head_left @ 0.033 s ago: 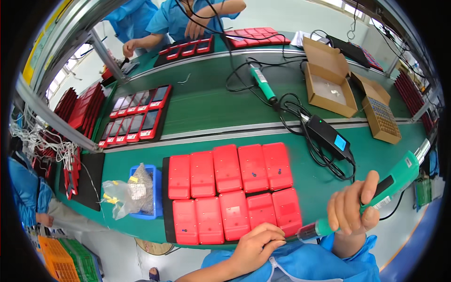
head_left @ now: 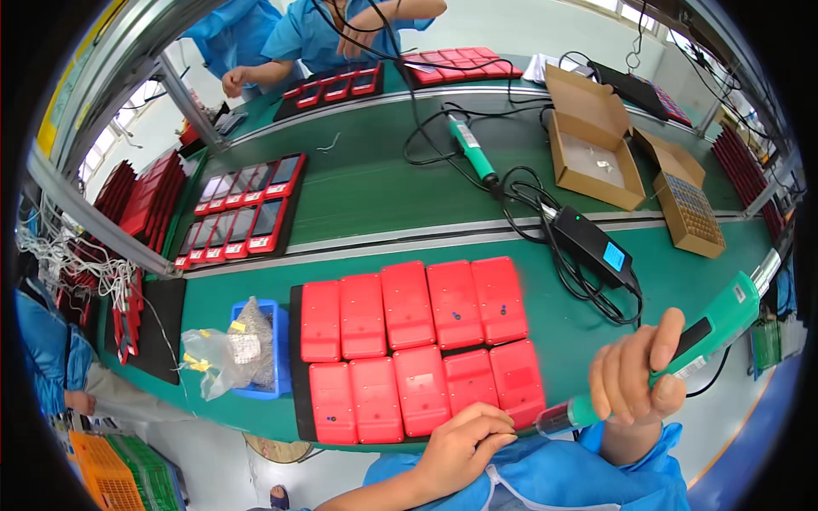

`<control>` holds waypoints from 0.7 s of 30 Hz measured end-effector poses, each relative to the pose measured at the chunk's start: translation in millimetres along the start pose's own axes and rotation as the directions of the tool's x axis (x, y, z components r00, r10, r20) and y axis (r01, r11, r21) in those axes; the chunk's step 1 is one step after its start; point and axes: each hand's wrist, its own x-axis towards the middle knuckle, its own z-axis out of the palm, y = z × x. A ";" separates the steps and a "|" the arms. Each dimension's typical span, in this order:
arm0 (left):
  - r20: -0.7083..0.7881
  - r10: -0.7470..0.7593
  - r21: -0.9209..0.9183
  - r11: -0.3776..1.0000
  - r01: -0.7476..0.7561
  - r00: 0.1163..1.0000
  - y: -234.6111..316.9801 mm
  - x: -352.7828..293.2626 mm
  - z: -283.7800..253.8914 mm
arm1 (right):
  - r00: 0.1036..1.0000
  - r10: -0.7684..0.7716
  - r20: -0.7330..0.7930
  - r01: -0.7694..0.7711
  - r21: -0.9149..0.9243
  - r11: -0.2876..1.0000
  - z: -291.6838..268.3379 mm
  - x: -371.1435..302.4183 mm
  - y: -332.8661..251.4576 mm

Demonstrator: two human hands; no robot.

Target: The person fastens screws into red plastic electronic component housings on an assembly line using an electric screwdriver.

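Observation:
My right hand (head_left: 635, 375) is wrapped round a green electric screwdriver (head_left: 720, 319). Its clear-sleeved tip (head_left: 555, 420) points left and lies beside the near right corner of a block of red device casings (head_left: 415, 300). These casings lie face down in two rows on a black mat (head_left: 302, 400); small dark blue marks show on some backs. My left hand (head_left: 464, 447) rests at the near edge of the front row, fingers curled and thumb pressed against them. Whatever its fingertips may hold is hidden.
Left of the casings stands a blue bin (head_left: 279, 349) with a plastic bag of small metal parts (head_left: 254, 341). Beyond are finished-looking red devices (head_left: 256, 183), a second screwdriver (head_left: 471, 149), a black power box (head_left: 588, 247) with looped cables, and cardboard boxes (head_left: 592, 170). Co-workers (head_left: 315, 38) stand across the bench.
The whole view has shifted very slightly, so the bench sits a little further left. Both hands keep the same pose, and the screwdriver stays in my right hand.

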 end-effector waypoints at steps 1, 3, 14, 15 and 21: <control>0.008 -0.021 0.026 0.999 0.021 1.000 1.1 2.2 -0.3 | 1.000 0.013 0.002 -0.013 -0.015 1.000 1.4 2.8 -0.1; 0.005 -0.081 -0.017 0.997 0.082 0.997 -1.0 7.8 -1.6 | 1.000 0.002 0.002 -0.002 -0.055 0.999 0.8 8.4 1.9; -0.117 0.133 0.210 0.972 -0.107 0.984 -1.4 29.6 -16.5 | 0.999 -0.041 -0.028 0.039 -0.064 0.997 -4.2 30.9 3.8; -0.083 0.174 0.270 0.952 -0.146 0.981 -3.9 29.7 -17.8 | 0.999 -0.034 -0.029 0.032 -0.073 0.997 -4.0 32.1 4.1; -0.013 0.209 0.744 0.655 -0.130 0.978 1.7 59.6 -37.5 | 0.984 -0.175 -0.018 0.162 -0.295 0.941 -25.9 50.2 6.1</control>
